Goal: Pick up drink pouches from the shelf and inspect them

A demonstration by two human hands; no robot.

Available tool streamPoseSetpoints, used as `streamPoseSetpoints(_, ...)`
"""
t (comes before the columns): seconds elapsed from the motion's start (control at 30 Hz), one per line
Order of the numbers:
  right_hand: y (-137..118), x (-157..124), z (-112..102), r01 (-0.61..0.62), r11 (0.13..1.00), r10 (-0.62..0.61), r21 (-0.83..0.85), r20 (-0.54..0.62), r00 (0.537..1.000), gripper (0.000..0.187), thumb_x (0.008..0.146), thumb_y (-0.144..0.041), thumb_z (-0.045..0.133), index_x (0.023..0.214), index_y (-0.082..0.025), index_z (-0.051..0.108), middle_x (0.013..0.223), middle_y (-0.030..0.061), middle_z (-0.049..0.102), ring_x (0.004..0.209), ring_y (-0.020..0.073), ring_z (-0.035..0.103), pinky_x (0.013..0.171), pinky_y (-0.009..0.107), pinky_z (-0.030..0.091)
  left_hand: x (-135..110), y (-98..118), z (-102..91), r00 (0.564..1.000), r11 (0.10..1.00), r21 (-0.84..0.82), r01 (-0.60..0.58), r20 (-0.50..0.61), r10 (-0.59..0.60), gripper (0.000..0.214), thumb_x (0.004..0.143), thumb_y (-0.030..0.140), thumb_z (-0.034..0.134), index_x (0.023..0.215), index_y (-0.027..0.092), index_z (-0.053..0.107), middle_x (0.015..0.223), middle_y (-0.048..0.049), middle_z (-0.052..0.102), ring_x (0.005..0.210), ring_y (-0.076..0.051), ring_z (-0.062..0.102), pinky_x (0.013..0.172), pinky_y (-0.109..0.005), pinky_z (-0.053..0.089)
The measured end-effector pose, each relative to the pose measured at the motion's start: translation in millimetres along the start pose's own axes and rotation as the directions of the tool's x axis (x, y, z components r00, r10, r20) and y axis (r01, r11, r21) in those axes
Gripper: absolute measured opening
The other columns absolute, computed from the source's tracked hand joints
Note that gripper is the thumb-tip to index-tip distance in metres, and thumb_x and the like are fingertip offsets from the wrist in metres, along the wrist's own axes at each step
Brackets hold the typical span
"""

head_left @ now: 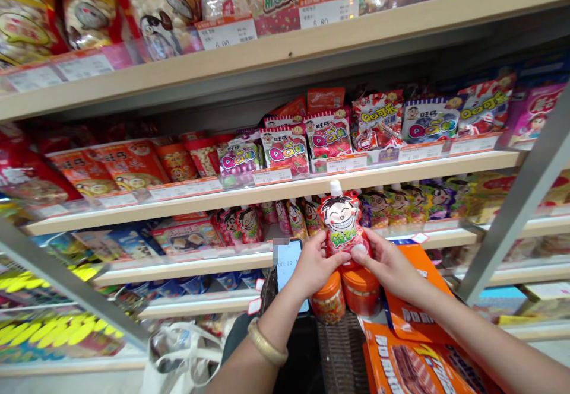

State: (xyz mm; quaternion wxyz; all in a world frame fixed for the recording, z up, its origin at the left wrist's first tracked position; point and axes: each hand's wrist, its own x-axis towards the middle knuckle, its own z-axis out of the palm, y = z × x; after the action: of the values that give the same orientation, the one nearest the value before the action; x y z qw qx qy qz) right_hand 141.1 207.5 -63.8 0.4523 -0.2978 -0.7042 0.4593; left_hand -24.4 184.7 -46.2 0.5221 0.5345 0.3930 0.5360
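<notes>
Between my two hands stands a red spouted jelly drink pouch (pixel 342 219) with a white cap and a grinning cartoon face. My left hand (pixel 321 261) grips its lower left side, thumb across the front. On the lower right side, my right hand (pixel 388 261) holds it the same way, the thumbs nearly meeting. Just below are two orange-lidded jars (pixel 328 299) in a dark wicker basket (pixel 341 352). Orange snack packets (pixel 409 358) lie to their right. Beside my left wrist is a phone (pixel 287 263) with a lit screen.
Shelves of packaged snacks rise in front, with gummy candy bags (pixel 285 149) on the middle shelf board (pixel 214 201). More spouted pouches (pixel 247 225) line the shelf below. A slanted metal post (pixel 512 216) stands at right. A white tote bag (pixel 182 352) is at lower left.
</notes>
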Motion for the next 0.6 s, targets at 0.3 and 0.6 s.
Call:
streamPoseSetpoints(0.3, 0.2, -0.7, -1.9, -0.031, 0.999, 0.031, -0.006, -0.007, 0.999, 0.034, 0.084, -0.044, 0.059, 0.111, -0.023, 0.055, 0.108, 0.0059, 0.067, 0.097, 0.0217, 0.063, 0.088, 0.037, 0.052, -0.3, -0.3, -2.5, 0.999, 0.999, 0.025, -0.032, 0.036, 0.031, 0.046, 0.066, 0.027, 0.08, 0.106, 0.014, 0.061, 0.109, -0.0106, 0.069, 0.1, -0.023, 0.066, 0.088, -0.033, 0.053)
streamPoseSetpoints(0.6, -3.4, -1.6, -0.3, -0.052, 0.999, 0.052, 0.002, -0.023, 0.998, 0.034, 0.083, -0.043, 0.061, 0.11, -0.023, 0.057, 0.107, 0.0061, 0.068, 0.099, 0.023, 0.063, 0.088, 0.038, 0.052, -1.5, 0.7, -0.3, 0.999, 0.999, 0.026, -0.036, 0.029, 0.035, 0.047, 0.065, 0.028, 0.08, 0.106, 0.015, 0.061, 0.111, -0.0102, 0.068, 0.103, -0.024, 0.065, 0.091, -0.034, 0.051)
